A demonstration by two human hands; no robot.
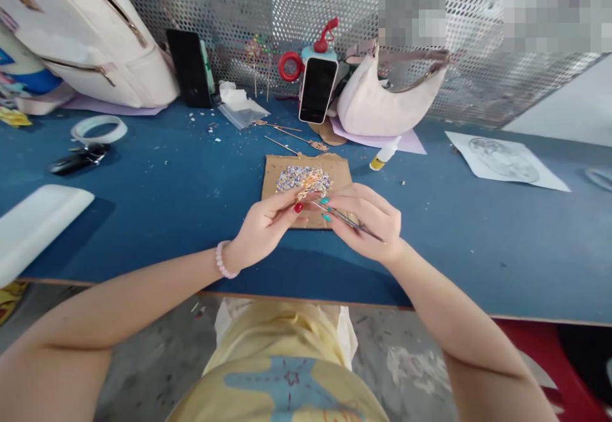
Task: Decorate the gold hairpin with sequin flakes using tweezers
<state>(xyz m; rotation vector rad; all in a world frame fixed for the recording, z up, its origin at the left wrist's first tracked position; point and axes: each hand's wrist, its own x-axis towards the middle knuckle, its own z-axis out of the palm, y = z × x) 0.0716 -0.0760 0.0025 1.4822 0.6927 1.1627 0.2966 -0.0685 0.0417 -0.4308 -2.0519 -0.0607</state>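
Over a square of cardboard (347, 170), my left hand (261, 227) pinches a small gold filigree hairpin ornament (312, 185) between thumb and fingertips. My right hand (368, 221) grips a pair of slim metal tweezers (356, 223), their tips close to the ornament; whether they touch it I cannot make out. Below lies a heap of tiny multicoloured beads or stones (292, 177) on the cardboard, partly covered by the ornament and fingers. Behind the cardboard, several gold hairpins (318, 146) with ornate ends lie on the blue table (191, 218).
A small glue bottle (385, 153) stands right of the cardboard. Behind are a phone (319, 89) leaning on a cup, a white handbag (382, 100), a dark phone (189, 68) and a backpack (115, 39). Tape (99, 130) lies left; a printed sheet (507, 160) lies right.
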